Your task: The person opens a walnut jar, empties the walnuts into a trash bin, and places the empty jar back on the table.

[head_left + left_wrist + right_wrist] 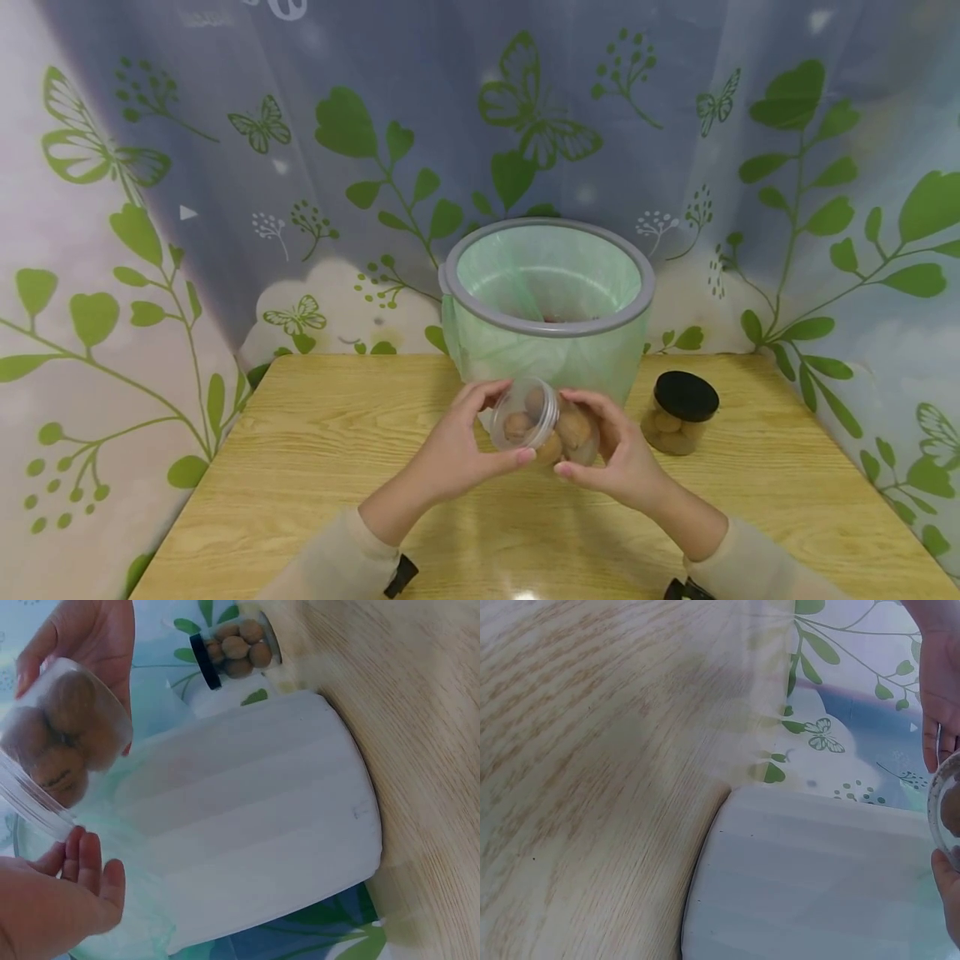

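walnut jar [546, 425], lidless, clasped sideways by left hand [457, 450] and right hand [618, 458], bin [547, 308] at twelve o'clock.

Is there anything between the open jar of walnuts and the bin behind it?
Nothing visible does. Both hands hold the jar of walnuts above the table, right before the lined bin. The black-lidded jar stands aside.

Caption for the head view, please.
Both hands hold an open jar of walnuts before a lined bin.
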A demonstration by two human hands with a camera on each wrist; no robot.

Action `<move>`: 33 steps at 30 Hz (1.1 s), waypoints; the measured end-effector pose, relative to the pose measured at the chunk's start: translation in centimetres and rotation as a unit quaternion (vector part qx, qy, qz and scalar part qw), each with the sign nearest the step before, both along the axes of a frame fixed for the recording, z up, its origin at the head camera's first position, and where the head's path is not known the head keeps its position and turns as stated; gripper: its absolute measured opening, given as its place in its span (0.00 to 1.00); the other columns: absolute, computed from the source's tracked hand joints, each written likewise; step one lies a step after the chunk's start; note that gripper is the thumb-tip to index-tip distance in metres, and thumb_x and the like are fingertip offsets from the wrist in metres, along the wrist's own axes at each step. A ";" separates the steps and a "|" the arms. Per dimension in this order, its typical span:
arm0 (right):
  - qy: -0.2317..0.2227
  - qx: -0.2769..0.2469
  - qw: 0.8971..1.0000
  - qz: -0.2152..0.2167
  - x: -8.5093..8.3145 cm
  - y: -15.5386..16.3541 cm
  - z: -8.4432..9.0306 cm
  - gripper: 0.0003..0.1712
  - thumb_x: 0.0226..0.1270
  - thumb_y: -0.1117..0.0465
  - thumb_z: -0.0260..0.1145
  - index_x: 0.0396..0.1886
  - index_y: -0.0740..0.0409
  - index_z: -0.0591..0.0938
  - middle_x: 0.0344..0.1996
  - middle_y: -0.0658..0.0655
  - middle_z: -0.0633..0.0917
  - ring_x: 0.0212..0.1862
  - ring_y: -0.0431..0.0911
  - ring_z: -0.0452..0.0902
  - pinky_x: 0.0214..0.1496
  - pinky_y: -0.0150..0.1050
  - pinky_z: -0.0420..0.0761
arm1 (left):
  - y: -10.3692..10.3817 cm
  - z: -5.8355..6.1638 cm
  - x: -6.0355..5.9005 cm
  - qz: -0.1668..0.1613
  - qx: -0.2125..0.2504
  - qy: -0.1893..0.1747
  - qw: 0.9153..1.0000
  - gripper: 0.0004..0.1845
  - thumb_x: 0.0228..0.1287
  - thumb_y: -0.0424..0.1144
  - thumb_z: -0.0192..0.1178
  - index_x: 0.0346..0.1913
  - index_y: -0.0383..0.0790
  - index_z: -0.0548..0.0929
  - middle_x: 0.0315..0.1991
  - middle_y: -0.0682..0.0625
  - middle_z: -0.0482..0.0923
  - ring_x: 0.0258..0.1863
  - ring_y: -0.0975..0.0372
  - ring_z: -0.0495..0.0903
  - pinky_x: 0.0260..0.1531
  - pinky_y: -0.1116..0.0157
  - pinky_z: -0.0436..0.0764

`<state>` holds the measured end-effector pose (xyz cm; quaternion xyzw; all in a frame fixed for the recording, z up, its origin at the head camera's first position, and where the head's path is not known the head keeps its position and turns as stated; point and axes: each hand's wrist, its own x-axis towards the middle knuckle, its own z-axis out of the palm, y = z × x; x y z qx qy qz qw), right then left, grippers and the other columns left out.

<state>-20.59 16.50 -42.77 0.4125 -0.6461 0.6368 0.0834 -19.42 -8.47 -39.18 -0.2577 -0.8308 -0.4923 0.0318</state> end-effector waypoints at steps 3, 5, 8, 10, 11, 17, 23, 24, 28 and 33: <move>0.005 0.000 1.000 -0.002 0.0 0.0 0.0 0.45 0.48 0.83 0.73 0.68 0.74 0.65 0.65 0.55 0.74 0.62 0.44 0.73 0.58 0.34 0.77 | 0.2 0.1 0.3 0.025 -0.012 0.000 1.000 0.46 0.54 0.57 0.75 0.72 0.41 0.69 0.58 0.56 0.71 0.57 0.61 0.71 0.61 0.52 0.71; 0.008 -0.001 1.000 -0.001 0.0 0.0 -0.1 0.45 0.48 0.83 0.73 0.68 0.74 0.65 0.65 0.56 0.74 0.62 0.45 0.73 0.58 0.34 0.77 | 0.3 0.1 0.5 0.039 -0.022 0.000 0.999 0.47 0.53 0.60 0.74 0.71 0.41 0.69 0.56 0.56 0.72 0.55 0.62 0.72 0.58 0.53 0.72; 0.007 -0.002 1.000 0.001 0.0 0.0 -0.1 0.45 0.48 0.83 0.73 0.68 0.74 0.65 0.64 0.56 0.74 0.61 0.45 0.73 0.58 0.34 0.77 | 0.3 0.1 0.7 0.047 -0.031 -0.001 0.998 0.48 0.53 0.62 0.73 0.71 0.41 0.69 0.55 0.56 0.72 0.55 0.61 0.72 0.56 0.53 0.73; 0.006 -0.002 1.000 0.000 0.0 0.0 -0.2 0.44 0.49 0.83 0.73 0.68 0.74 0.65 0.64 0.55 0.74 0.61 0.45 0.73 0.57 0.34 0.78 | 0.3 0.1 0.7 0.044 -0.033 -0.001 0.998 0.48 0.53 0.61 0.73 0.72 0.41 0.68 0.55 0.55 0.72 0.55 0.61 0.71 0.57 0.53 0.73; 0.005 -0.002 1.000 0.000 0.0 0.1 -0.2 0.44 0.49 0.83 0.73 0.68 0.74 0.65 0.64 0.55 0.74 0.61 0.44 0.73 0.57 0.34 0.78 | 0.3 0.1 0.6 0.039 -0.033 -0.002 0.999 0.48 0.53 0.60 0.74 0.73 0.41 0.68 0.56 0.54 0.72 0.56 0.60 0.71 0.58 0.52 0.73; 0.001 0.004 1.000 0.001 0.0 0.3 -0.1 0.44 0.50 0.83 0.72 0.69 0.74 0.64 0.64 0.55 0.74 0.61 0.44 0.73 0.57 0.34 0.77 | -0.1 0.1 0.0 -0.009 -0.025 -0.001 1.000 0.51 0.53 0.53 0.76 0.76 0.41 0.62 0.64 0.50 0.68 0.63 0.58 0.68 0.64 0.49 0.68; -0.007 -0.001 1.000 0.013 -0.1 0.4 0.0 0.43 0.52 0.82 0.71 0.69 0.74 0.64 0.65 0.54 0.74 0.62 0.44 0.72 0.58 0.34 0.76 | -0.4 0.3 -0.4 -0.059 -0.015 0.014 0.998 0.53 0.52 0.48 0.78 0.78 0.44 0.58 0.69 0.51 0.63 0.67 0.58 0.64 0.65 0.47 0.66; -0.006 -0.003 1.000 0.016 -0.1 0.4 0.0 0.43 0.52 0.82 0.71 0.69 0.74 0.64 0.65 0.54 0.74 0.63 0.44 0.72 0.59 0.34 0.76 | -0.5 0.4 -0.6 -0.066 -0.016 0.020 0.997 0.54 0.52 0.47 0.78 0.78 0.45 0.58 0.69 0.51 0.63 0.67 0.59 0.64 0.65 0.48 0.66; -0.005 -0.005 1.000 0.022 -0.1 0.4 0.0 0.42 0.53 0.81 0.71 0.68 0.75 0.64 0.65 0.54 0.75 0.64 0.44 0.71 0.60 0.33 0.75 | -0.7 0.3 -1.2 -0.090 -0.015 0.035 0.995 0.55 0.52 0.43 0.79 0.79 0.47 0.56 0.69 0.53 0.63 0.66 0.61 0.64 0.66 0.51 0.66; -0.010 0.001 1.000 0.030 0.0 0.5 0.1 0.41 0.55 0.79 0.71 0.69 0.74 0.64 0.65 0.54 0.74 0.64 0.44 0.71 0.59 0.34 0.76 | -1.0 0.3 -1.6 -0.110 -0.011 0.042 0.993 0.53 0.51 0.42 0.79 0.78 0.47 0.59 0.67 0.53 0.64 0.65 0.61 0.65 0.65 0.50 0.67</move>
